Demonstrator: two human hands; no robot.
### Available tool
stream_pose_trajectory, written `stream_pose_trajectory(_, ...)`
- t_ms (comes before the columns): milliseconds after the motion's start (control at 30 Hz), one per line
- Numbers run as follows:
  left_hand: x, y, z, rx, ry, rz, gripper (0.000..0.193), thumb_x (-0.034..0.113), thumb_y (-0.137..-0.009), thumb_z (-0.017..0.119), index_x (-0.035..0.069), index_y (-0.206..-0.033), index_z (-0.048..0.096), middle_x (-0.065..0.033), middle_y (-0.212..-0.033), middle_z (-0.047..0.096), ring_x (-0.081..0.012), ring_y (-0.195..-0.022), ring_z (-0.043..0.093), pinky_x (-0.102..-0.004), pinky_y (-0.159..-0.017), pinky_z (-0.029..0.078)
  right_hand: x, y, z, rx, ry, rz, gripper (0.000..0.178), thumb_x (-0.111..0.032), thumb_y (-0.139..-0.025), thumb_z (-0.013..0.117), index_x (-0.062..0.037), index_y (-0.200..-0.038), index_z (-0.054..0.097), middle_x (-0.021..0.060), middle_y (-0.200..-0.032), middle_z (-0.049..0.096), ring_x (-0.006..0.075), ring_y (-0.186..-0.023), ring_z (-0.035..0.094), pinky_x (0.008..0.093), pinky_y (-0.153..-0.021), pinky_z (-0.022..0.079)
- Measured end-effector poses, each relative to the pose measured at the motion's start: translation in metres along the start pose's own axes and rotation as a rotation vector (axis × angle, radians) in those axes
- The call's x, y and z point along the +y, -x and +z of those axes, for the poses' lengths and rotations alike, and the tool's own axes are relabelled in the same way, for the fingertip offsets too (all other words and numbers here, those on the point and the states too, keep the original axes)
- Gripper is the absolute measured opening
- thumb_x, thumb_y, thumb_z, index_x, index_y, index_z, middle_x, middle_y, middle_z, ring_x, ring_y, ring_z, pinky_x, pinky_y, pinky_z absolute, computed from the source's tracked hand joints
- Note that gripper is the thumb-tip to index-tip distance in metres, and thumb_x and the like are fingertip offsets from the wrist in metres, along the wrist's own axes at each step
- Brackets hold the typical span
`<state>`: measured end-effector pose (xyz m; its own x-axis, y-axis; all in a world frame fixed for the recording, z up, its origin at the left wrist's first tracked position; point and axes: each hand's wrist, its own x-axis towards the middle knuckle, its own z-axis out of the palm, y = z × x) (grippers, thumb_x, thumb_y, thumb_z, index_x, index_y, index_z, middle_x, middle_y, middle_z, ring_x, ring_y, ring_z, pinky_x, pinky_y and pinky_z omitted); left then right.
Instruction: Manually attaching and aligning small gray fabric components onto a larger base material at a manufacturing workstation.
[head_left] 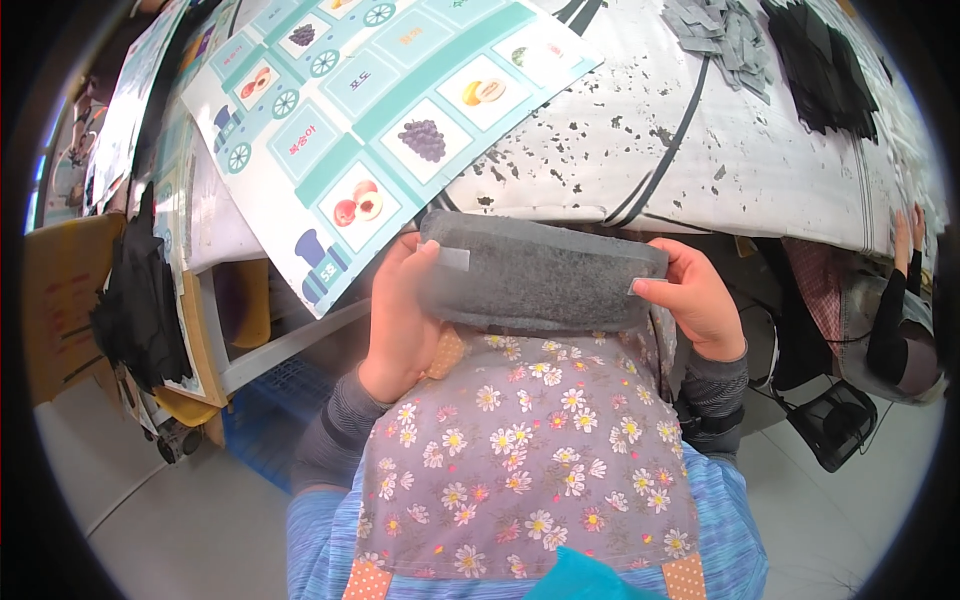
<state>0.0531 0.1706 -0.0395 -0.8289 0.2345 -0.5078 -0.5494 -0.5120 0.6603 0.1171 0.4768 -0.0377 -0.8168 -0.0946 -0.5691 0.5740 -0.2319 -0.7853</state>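
A dark grey, fuzzy rectangular piece of fabric (540,278) is stretched sideways above my lap, close to the table's near edge. My left hand (398,315) grips its left end, thumb on top beside a small light grey tab (453,260). At the other end my right hand (706,298) pinches the edge between thumb and fingers, where another pale tab (645,285) shows by the thumb. The fingers behind the fabric are hidden.
A large printed fruit sheet (365,95) overhangs the white, flaking table cover (560,165). Grey strips (722,45) and black strips (815,70) lie at the far right. A black cord (684,130) crosses the cover. Another person (905,345) sits at right.
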Motion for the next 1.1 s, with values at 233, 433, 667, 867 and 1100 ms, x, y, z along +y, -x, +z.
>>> stream_pose_trajectory(233,0.007,0.006,0.004,-0.078,-0.235,0.005,0.028,0.004,-0.095,0.062,-0.004,-0.122,0.058,-0.0154,-0.115,0.068,-0.0202,-0.1,0.069,-0.0367,-0.093,0.056,-0.023,0.012,0.007,0.105,0.103,-0.099,0.02,-0.003,-0.084,0.076,-0.002,-0.1,0.065,-0.0027,-0.091,0.065,0.0044,-0.084,0.058,0.0217,-0.075,0.047)
stream_pose_trajectory(433,0.005,0.008,-0.001,-0.033,-0.361,0.126,0.017,0.003,-0.091,0.066,-0.003,-0.107,0.066,-0.0057,-0.097,0.07,-0.0121,-0.087,0.066,-0.0274,-0.077,0.053,-0.033,0.026,-0.002,0.005,0.235,-0.043,0.02,-0.001,-0.082,0.078,-0.0013,-0.098,0.064,-0.0029,-0.089,0.065,0.0039,-0.08,0.057,0.0206,-0.071,0.046)
stream_pose_trajectory(667,0.02,0.01,0.021,-0.317,-0.284,0.184,0.036,0.004,-0.094,0.053,-0.002,-0.129,0.054,-0.0116,-0.123,0.063,-0.0195,-0.114,0.06,-0.0337,-0.101,0.047,-0.049,0.054,-0.034,0.019,0.093,-0.233,0.023,0.002,-0.081,0.075,-0.0015,-0.1,0.063,-0.0016,-0.094,0.066,0.0061,-0.087,0.06,0.0236,-0.077,0.048)
stream_pose_trajectory(867,0.007,0.004,-0.018,-0.309,-0.295,0.211,0.046,0.04,-0.102,0.051,0.005,-0.131,0.053,-0.0067,-0.117,0.061,-0.0172,-0.108,0.058,-0.0316,-0.095,0.048,-0.043,0.071,-0.106,0.5,-0.511,-0.851,0.035,0.0,-0.091,0.065,0.0003,-0.125,0.057,0.0081,-0.115,0.069,0.0178,-0.101,0.068,0.0316,-0.087,0.056)
stream_pose_trajectory(1100,0.008,0.004,-0.023,-0.211,-0.322,0.195,0.035,0.037,-0.104,0.049,0.007,-0.121,0.057,-0.0037,-0.107,0.061,-0.0145,-0.097,0.057,-0.0301,-0.089,0.048,-0.055,0.024,-0.237,0.883,-0.608,-0.935,0.038,-0.001,-0.09,0.068,-0.0038,-0.124,0.053,0.0083,-0.106,0.066,0.0228,-0.097,0.066,0.0358,-0.079,0.057)
